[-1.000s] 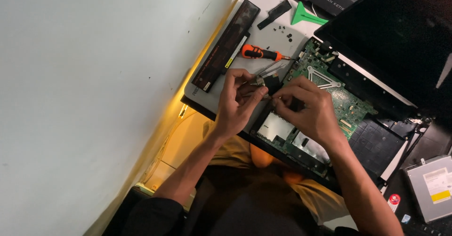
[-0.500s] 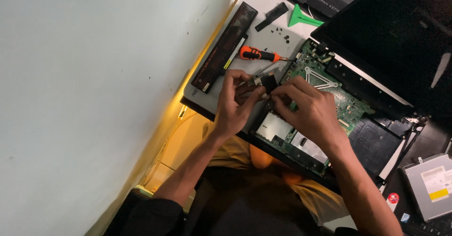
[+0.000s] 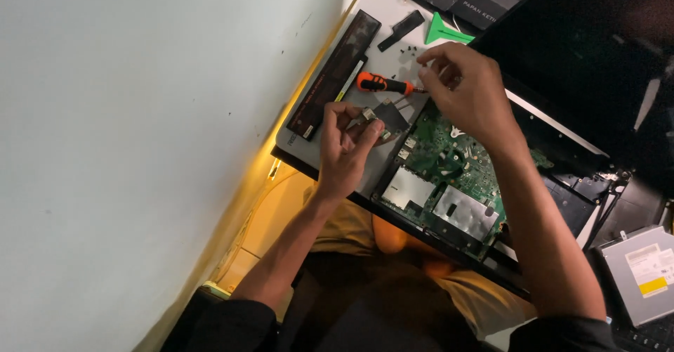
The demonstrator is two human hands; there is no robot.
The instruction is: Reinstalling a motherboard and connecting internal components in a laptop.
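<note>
While the long black battery pack (image 3: 333,75) lies along the left edge of the white table (image 3: 382,15), the left hand (image 3: 345,148) pinches a small flat dark component (image 3: 388,116) between thumb and fingertips, just left of the exposed green circuit board (image 3: 449,159). The orange-handled screwdriver (image 3: 382,83) rests just above that component. Further right, the right hand (image 3: 469,88) hovers over the board's upper edge with fingers curled together near the screwdriver tip; whether it grips anything cannot be told.

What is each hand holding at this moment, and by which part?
The left hand pinches a small dark flat part by its near edge. The right hand hovers beside the orange-handled screwdriver; whether its fingertips hold anything cannot be told.
</note>
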